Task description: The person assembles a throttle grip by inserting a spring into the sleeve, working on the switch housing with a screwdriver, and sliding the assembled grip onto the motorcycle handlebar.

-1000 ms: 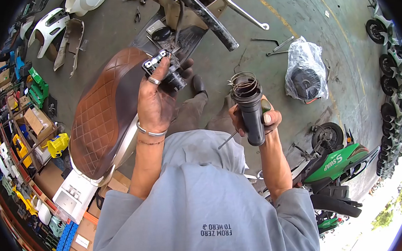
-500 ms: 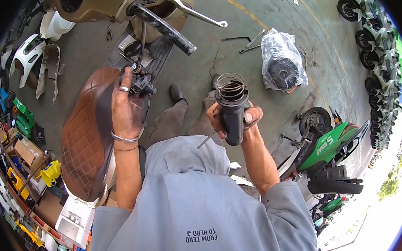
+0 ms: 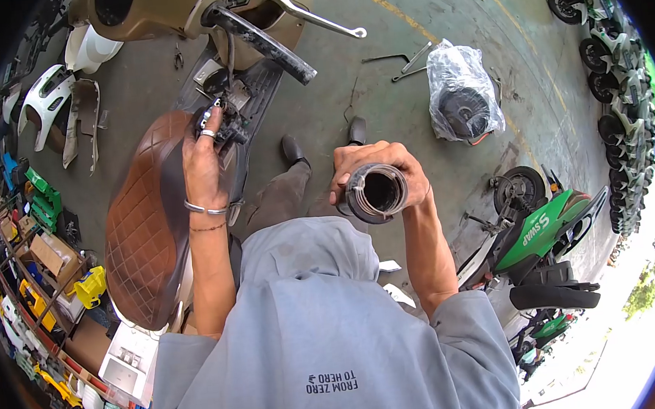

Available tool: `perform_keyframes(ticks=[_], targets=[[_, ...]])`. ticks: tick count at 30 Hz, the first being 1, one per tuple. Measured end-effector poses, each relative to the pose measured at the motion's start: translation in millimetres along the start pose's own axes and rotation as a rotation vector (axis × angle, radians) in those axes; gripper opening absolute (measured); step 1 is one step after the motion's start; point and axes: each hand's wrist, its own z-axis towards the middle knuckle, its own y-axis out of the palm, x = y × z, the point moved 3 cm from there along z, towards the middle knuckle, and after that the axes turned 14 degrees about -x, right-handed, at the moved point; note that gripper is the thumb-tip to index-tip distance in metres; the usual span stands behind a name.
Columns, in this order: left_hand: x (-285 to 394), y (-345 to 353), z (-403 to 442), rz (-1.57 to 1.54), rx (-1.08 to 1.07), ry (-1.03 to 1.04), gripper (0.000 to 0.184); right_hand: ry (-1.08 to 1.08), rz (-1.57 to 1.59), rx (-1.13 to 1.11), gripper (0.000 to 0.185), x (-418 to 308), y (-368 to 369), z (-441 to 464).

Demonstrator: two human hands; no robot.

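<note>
The left hand [image 3: 203, 167] is holding a dark metal part [image 3: 229, 129], its grip closed around the piece, with the thumb lying along the near side and a ring showing on one digit. This part is sitting above the inner edge of the brown quilted seat [image 3: 146, 217], near the footboard [image 3: 257, 95] of the scooter; whether it is touching anything there, I cannot tell. The right hand [image 3: 385, 157] is grasping a black tube [image 3: 379, 192], the fingers wrapping over its far side and the open mouth facing up toward the camera, a thin wire coil showing round the rim. The tube is hovering in front of the grey shirt [image 3: 312, 312], well apart from the metal part. Ahead, the handlebar [image 3: 263, 45] is slanting over the footboard, and a pale lever [image 3: 306, 14] is reaching out beside it. On the floor [image 3: 381, 102], a plastic-wrapped bundle [image 3: 465, 92] is lying to the right, with metal tools [image 3: 410, 63] resting just beside it. A green motorcycle [image 3: 538, 228] is occupying the floor beyond the right forearm, and pliers [image 3: 178, 57] are lying at the far left.
</note>
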Motion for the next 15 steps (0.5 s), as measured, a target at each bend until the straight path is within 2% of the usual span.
perform_keyframes(ticks=[6, 12, 13, 15], targets=[[-5.5, -5.2, 7.5, 0.024, 0.008, 0.009, 0.033, 0.048, 0.05, -0.002, 0.059, -2.4, 1.7, 3.7], [-0.6, -5.5, 5.6, 0.1, 0.037, 0.041, 0.036, 0.222, 0.023, 0.175, 0.064, -0.8, 5.1, -11.3], [6.2, 3.1, -1.1, 0.058, -0.019, 0.042, 0.035, 0.244, 0.051, 0.233, 0.068, -3.4, 6.8, -12.0], [10.9, 6.3, -7.9, -0.024, -0.083, -0.018, 0.035, 0.26, -0.069, 0.269, 0.06, -6.2, 6.2, -9.8]])
